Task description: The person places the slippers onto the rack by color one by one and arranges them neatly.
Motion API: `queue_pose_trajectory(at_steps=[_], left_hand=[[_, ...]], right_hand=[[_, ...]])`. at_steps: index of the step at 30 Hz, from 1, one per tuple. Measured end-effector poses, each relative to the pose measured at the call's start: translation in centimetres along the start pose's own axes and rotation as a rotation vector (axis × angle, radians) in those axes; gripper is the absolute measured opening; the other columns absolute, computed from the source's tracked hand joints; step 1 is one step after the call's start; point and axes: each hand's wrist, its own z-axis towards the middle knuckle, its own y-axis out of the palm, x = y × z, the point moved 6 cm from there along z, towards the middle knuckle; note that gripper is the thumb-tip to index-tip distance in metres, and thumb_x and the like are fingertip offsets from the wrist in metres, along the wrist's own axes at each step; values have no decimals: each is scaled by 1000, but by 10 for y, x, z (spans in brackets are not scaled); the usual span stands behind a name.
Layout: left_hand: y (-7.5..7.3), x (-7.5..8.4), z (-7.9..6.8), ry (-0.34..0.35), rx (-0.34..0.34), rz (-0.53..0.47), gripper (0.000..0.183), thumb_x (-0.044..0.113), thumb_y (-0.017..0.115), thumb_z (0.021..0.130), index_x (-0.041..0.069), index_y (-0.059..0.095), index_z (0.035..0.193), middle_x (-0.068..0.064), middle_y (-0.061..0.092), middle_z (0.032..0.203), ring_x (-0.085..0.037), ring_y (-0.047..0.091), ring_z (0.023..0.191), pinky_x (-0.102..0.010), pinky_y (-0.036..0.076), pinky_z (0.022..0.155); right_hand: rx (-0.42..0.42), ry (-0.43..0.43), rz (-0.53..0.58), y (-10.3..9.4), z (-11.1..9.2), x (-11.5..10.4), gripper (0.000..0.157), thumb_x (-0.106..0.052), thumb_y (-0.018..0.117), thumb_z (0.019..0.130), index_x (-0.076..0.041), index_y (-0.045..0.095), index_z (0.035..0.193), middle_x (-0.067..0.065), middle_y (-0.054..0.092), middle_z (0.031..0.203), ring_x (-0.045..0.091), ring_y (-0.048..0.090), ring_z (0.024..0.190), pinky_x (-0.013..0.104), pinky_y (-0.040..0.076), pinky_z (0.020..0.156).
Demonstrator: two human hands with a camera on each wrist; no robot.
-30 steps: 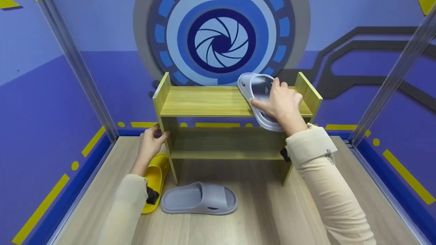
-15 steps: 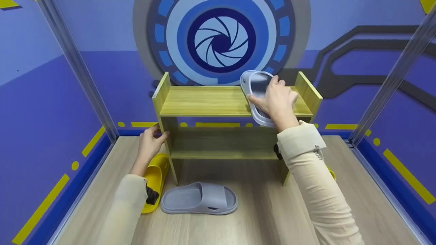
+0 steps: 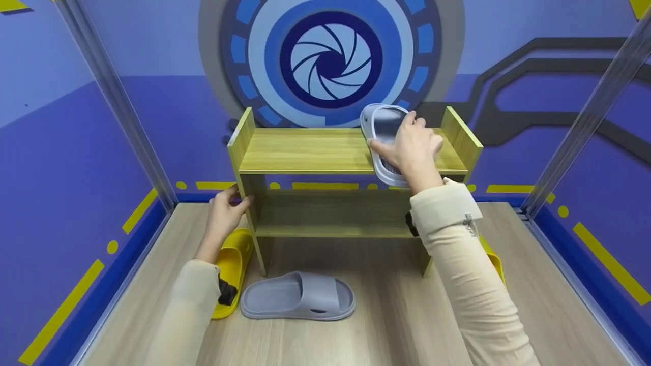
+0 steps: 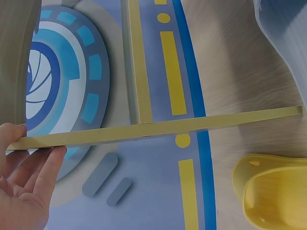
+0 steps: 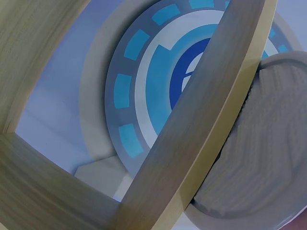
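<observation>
In the head view my right hand (image 3: 418, 147) grips a grey slipper (image 3: 388, 123) over the right part of the top board of a small wooden shoe rack (image 3: 305, 150). The slipper's heel end juts past the front edge, and the right wrist view shows its ridged sole (image 5: 259, 148) close against the board's edge. My left hand (image 3: 224, 216) pinches the rack's left side panel, fingers on both faces of it in the left wrist view, where that panel (image 4: 100, 135) runs across. A second grey slipper (image 3: 320, 300) lies on the floor before the rack.
One yellow slipper (image 3: 233, 267) lies left of the rack, partly under my left forearm. Another yellow slipper (image 3: 493, 259) shows behind my right sleeve. The patterned wall (image 3: 173, 127) stands behind the rack, and metal posts (image 3: 119, 101) rise at both sides.
My right hand has moved slightly left and up with the grey slipper, more of which now lies over the board. The right yellow slipper has come into sight. My left hand stays put.
</observation>
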Motion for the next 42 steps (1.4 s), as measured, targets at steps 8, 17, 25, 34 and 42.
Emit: queue_pose_trajectory(at_steps=[8,17,25,34,42], left_hand=[[0,0,0,-9,0,3,34,14,60,83,-1,58,113,-19,62,98,-27,61,82,-35,49,67],[0,-1,0,-18,5,-15,35,13,61,82,-1,57,113,-19,61,99,-27,61,83,-34,49,67],[0,0,0,-16,-2,-4,35,14,60,83,-1,56,115,-20,61,101,-27,61,84,-35,49,67],[1,-1,1,-15,2,17,34,15,61,82,-1,58,112,-19,62,99,-27,60,85,-36,49,69],[1,-2,1,-24,1,0,36,15,61,82,-1,57,114,-19,61,101,-27,60,87,-35,49,70]], right_hand=[[5,-20,34,-3,0,5,106,-71,50,65,6,25,133,26,43,115,46,47,94,52,36,71],[19,-55,46,-25,1,21,107,-80,39,64,1,28,134,25,43,120,44,46,98,53,35,73],[111,-98,206,-44,-2,47,89,-71,42,71,-9,34,135,18,42,128,43,43,106,59,31,79],[351,-104,396,-52,-4,93,64,-54,51,79,-13,47,127,9,56,115,30,52,101,51,36,77],[426,-95,670,-32,-6,137,54,-44,56,81,-12,51,124,9,58,111,24,56,97,35,42,78]])
